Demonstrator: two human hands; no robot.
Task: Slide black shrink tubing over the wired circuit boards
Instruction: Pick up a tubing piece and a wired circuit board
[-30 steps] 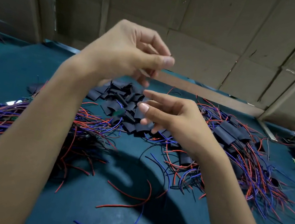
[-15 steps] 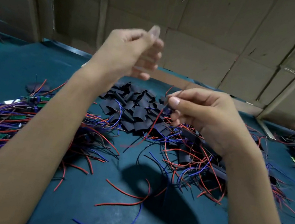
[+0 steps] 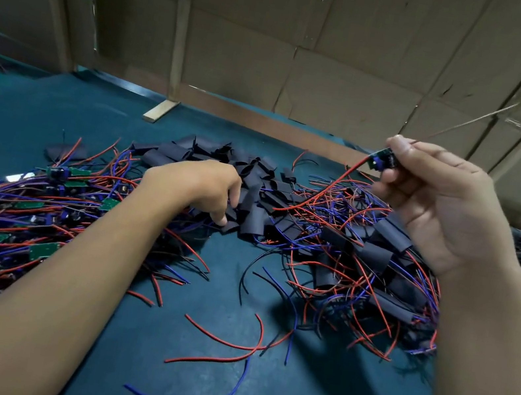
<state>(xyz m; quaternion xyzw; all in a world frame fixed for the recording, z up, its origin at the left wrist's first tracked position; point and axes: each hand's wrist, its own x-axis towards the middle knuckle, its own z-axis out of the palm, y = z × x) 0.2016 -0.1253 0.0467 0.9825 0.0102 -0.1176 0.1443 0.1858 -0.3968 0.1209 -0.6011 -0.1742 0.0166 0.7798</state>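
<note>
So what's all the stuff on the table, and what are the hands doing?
Black shrink tubing pieces: a heap, too many to count, black, middle of the table at the back.
Bare wired circuit boards: a big pile, green boards with red and blue wires, left side.
Boards already in tubing: a tangled pile, black sleeves with red and blue wires, right side.
Loose wires: a few, red and blue, near the front.
Table: one, dark teal.
Cardboard wall: brown, behind the table.
Left hand: reaching into the tubing heap; its grip is hidden.
Right hand: raised, pinching one wired circuit board.
</note>
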